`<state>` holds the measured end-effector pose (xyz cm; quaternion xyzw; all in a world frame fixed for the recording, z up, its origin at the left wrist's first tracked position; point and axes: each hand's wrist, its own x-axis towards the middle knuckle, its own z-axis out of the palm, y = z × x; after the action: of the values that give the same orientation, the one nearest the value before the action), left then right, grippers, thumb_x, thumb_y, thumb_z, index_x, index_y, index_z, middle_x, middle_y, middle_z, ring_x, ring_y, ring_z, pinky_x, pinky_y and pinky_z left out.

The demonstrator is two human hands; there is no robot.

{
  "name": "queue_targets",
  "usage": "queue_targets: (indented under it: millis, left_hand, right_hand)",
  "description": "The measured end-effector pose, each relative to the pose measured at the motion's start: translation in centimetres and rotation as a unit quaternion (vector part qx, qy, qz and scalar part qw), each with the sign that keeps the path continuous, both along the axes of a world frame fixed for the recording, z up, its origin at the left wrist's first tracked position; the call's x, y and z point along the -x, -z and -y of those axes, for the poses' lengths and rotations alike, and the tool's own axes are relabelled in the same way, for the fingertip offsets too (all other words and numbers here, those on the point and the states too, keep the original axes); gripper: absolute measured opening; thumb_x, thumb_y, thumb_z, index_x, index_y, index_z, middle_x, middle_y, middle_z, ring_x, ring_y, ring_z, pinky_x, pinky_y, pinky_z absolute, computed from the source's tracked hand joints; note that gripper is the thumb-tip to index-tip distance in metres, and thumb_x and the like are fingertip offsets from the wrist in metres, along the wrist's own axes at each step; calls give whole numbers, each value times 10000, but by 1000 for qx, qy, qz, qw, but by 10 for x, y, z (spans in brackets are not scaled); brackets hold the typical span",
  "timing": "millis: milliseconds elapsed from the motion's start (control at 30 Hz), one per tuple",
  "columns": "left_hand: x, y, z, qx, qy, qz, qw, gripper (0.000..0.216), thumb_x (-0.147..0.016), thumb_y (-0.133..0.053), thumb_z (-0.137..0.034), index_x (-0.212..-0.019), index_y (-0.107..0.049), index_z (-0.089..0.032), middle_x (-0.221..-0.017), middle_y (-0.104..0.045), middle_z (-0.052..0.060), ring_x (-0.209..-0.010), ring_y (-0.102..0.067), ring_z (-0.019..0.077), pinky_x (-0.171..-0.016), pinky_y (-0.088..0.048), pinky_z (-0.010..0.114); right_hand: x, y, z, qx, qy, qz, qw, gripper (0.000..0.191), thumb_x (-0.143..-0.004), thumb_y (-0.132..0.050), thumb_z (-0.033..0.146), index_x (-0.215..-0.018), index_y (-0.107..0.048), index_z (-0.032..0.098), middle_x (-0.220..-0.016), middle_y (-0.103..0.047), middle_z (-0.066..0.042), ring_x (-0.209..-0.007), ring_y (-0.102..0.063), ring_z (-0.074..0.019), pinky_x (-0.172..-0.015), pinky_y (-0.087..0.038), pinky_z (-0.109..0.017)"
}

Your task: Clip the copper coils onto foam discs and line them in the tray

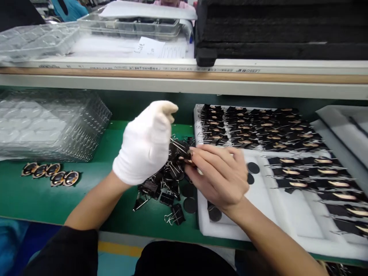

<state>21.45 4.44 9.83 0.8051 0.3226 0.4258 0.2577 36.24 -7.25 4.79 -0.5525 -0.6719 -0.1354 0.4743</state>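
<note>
My left hand (145,143), in a white glove, is curled closed over a heap of black binder clips (151,188); its inner fingers are hidden. Between my two hands is a black binder clip (179,145) with silver wire handles, close against the glove's edge. My bare right hand (220,174) is closed in a pinch on a small dark piece with a gold edge (188,160), beside that clip. One loose binder clip (176,215) lies nearer the front edge. Round black discs (189,205) lie beside the heap.
At right, a white foam tray (258,203) carries rows of clipped gold-edged pieces (273,130). Tortoiseshell sunglasses pieces (57,178) lie at left, before stacked clear plastic trays (54,126). A shelf edge (178,82) crosses above, bearing black foam (281,30). Another person (174,4) is partly visible beyond.
</note>
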Motion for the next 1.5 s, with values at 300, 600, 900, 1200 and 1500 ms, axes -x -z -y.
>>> queue_targets:
  millis: [300,600,900,1200,1500]
  left_hand:
    - [-7,-6,8,55,154,-159,974,298,-1011,-451,-272,-911,-728,-226,-544,-571,-77,-486,-530,103,-479,-402,248]
    - [-19,5,28,146,130,-198,961,293,-995,-524,-408,-1069,-770,-265,-565,-650,-79,-544,-617,109,-564,-460,207]
    - [-21,17,33,154,184,-290,927,358,-996,-521,-514,-1209,-708,-295,-787,-761,-44,-677,-704,152,-627,-530,243]
    - [-10,33,16,-49,235,-328,914,485,-1011,-489,-522,-1479,-475,-398,-1398,-666,-31,-1197,-685,219,-990,-564,317]
    - [-17,31,13,-64,245,-356,900,436,-1018,-473,-542,-1407,-549,-361,-1414,-664,-37,-1217,-681,213,-1041,-539,294]
  right_hand:
    - [-41,-9,39,56,-8,-89,994,1008,-751,-930,342,-1578,-356,383,-1538,-557,-87,-1423,-518,-356,-1141,-455,-556]
    - [-53,-20,48,339,-116,-476,803,340,-820,-819,319,-1122,-730,190,-1033,-785,-61,-844,-745,-206,-760,-626,-339]
    - [-61,-12,54,337,-142,-412,834,137,-849,-762,235,-962,-711,176,-920,-730,-22,-816,-680,-164,-742,-552,-291]
    - [-166,-20,152,320,49,-60,944,83,-939,-729,316,-1003,-770,283,-1608,-377,-81,-1533,-290,-374,-1242,-205,-640]
    - [-229,40,201,392,219,56,892,199,-1000,-605,397,-1042,-769,293,-1612,-291,-122,-1511,-270,-454,-1118,-286,-741]
